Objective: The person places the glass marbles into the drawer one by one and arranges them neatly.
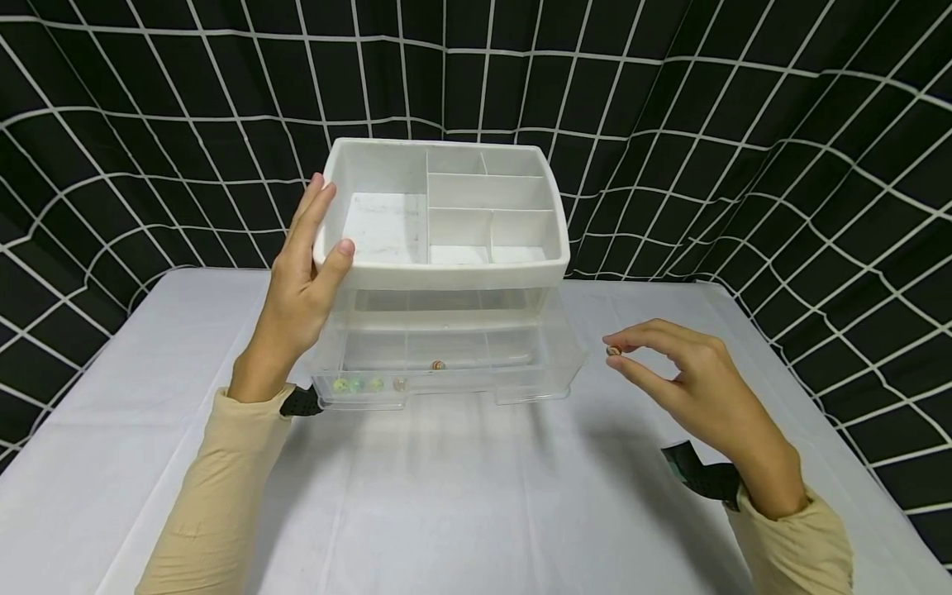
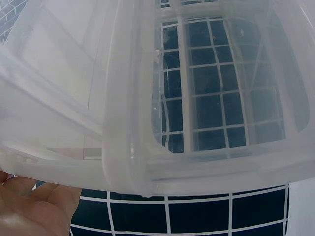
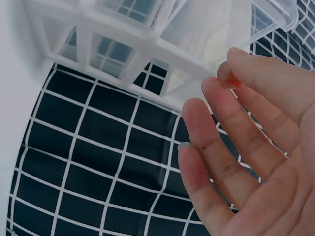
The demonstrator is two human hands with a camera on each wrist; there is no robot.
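Note:
A white plastic drawer organizer (image 1: 446, 278) stands on the table, its top tray divided into compartments. My left hand (image 1: 297, 285) rests against its left side, the fingers along the wall and the thumb on the front rim. Below, a clear drawer (image 1: 521, 387) sticks out toward me. Several greenish and pale marbles (image 1: 355, 385) lie in its left part, with a brown striped marble (image 1: 438, 364) in the middle part. To the right of the drawer, my right hand (image 1: 680, 372) pinches a small striped marble (image 1: 613, 350) between thumb and index finger, apart from the organizer.
A white cloth (image 1: 446, 512) covers the table. Black fabric with a white grid (image 1: 625, 107) hangs behind and along both sides. Dark straps (image 1: 702, 475) circle both wrists.

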